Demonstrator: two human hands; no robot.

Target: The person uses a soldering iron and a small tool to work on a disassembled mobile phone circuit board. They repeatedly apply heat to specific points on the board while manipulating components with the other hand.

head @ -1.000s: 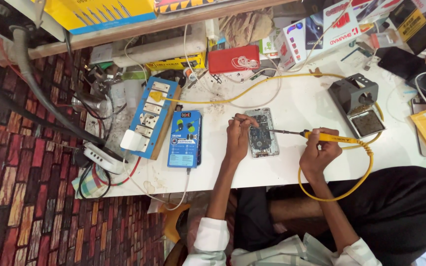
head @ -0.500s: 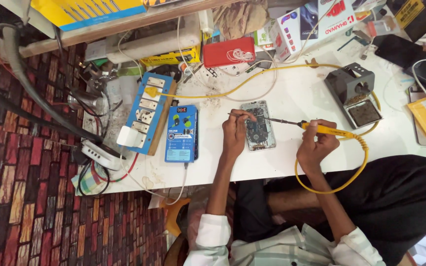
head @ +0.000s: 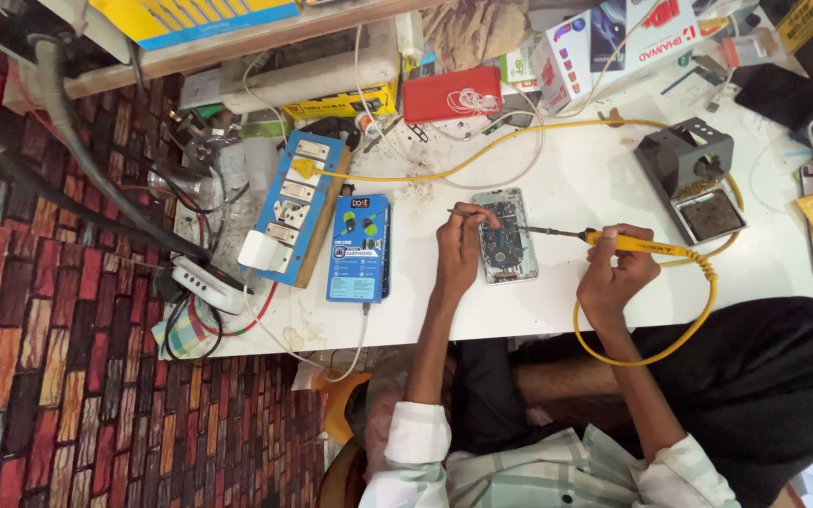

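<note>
Worktop [head: 557,310]: white, cluttered, running across the middle of the view; patterned brick-coloured floor to its left.
Shelf [head: 237,56]: wooden, along the far edge, with a yellow and blue box on top.
Boxes [head: 604,42]: white and red cartons stacked at the far side, right of centre.
Power strip [head: 298,202]: blue board with white sockets, lying on the worktop's left part, a white plug at its near end.
Blue carton [head: 359,246]: flat package just beside the power strip, left of the phone.
Iron stand [head: 693,179]: dark metal holder with a brownish sponge tray, right of the phone, well apart from it.
Red case [head: 451,92]: flat, with white earphones coiled on it, at the far side.
Opened phone [head: 502,235]: back off, circuit board showing, lying flat on the worktop between the two hands.
Left hand [head: 458,249]: at the phone's left edge, fingers pinched on a thin tool that points away to the left; tool too small to identify.
Right hand [head: 618,273]: closed around the soldering iron's handle, right of the phone.
Soldering iron [head: 637,245]: yellow handle, tip reaching over the phone's board; its yellow cable [head: 670,343] loops past the worktop's near edge.
</note>
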